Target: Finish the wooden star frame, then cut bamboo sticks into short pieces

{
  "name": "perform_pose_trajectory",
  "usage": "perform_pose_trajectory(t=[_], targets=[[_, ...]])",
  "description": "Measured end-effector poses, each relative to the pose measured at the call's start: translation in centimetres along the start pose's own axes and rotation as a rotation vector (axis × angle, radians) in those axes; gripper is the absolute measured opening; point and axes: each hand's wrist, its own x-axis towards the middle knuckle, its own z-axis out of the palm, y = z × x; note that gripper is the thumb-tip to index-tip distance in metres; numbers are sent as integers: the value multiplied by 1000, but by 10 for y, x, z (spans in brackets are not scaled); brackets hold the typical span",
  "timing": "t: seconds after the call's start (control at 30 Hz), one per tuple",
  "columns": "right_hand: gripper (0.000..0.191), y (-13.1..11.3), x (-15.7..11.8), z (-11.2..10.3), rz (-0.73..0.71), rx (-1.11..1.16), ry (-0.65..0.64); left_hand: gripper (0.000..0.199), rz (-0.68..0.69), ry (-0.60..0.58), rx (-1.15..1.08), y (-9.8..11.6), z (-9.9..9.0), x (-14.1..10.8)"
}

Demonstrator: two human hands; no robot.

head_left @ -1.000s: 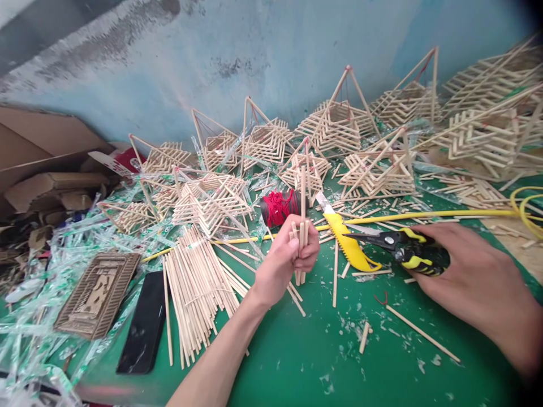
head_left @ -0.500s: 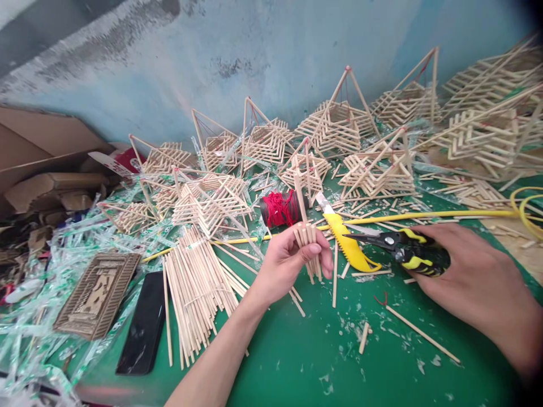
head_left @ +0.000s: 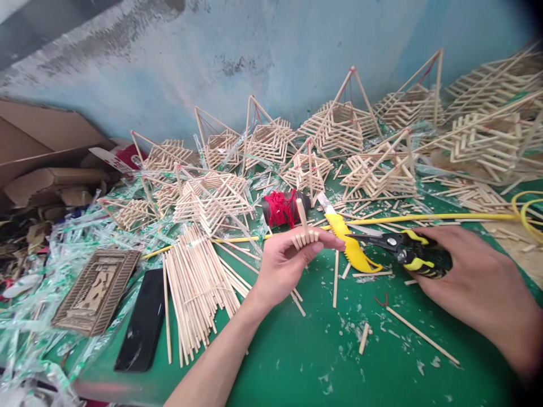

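Note:
Pinched between thumb and fingers of my left hand (head_left: 282, 263) are several short wooden sticks (head_left: 304, 237), their cut ends facing me and one standing taller than the others. My right hand (head_left: 479, 282) grips black-and-yellow pruning shears (head_left: 403, 249), whose blades are parted and point left toward the sticks. Beneath the blade tips lies a yellow-handled knife (head_left: 350, 249) with a pale blade. Just behind my left hand rests a dark spool wound with red string (head_left: 282, 209). A single stick with red string at one end (head_left: 422, 333) lies below the shears.
A bundle of long sticks (head_left: 199, 294) lies left, beside a black phone (head_left: 142, 319) and a brown woven piece (head_left: 97, 291). Stacked stick frames (head_left: 345, 127) line the blue wall. A yellow cord (head_left: 449, 216) crosses the green table (head_left: 297, 362); plastic strips (head_left: 34, 333) heap at left.
My left hand has tilted the short sticks so their ends now face me, and its fingers reach farther right. My right hand and the shears have hardly moved.

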Motion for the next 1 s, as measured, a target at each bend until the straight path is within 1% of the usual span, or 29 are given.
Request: perform_pose_trajectory(t=[0.07, 0.17, 0.33, 0.5, 0.63, 0.77, 0.87, 0.93, 1.0], targets=[[43, 0, 0, 0, 3, -6, -6, 10, -6, 8, 13, 0, 0, 0], [43, -1, 0, -1, 13, 0, -12, 13, -10, 7, 16, -1, 0, -1], [43, -2, 0, -1, 23, 19, -12, 14, 39, -24, 25, -2, -2, -1], [43, 0, -1, 1, 13, 10, 3, 13, 54, -32, 46, 1, -1, -1], [44, 3, -2, 2, 16, 0, 4, 9, 65, -55, -21, 0, -2, -2], [43, 4, -2, 2, 12, 30, -5, 9, 0, -96, -55, 2, -6, -2], [44, 2, 1, -1, -2, 29, 30, 13, -65, -185, -28, 7, -10, -1], [44, 0, 4, -4, -43, 12, 63, 17, -110, -251, -14, 9, -14, 1], [40, -3, 6, -9, -120, 14, 99, 20, -140, -287, -7, 10, -17, 2]])
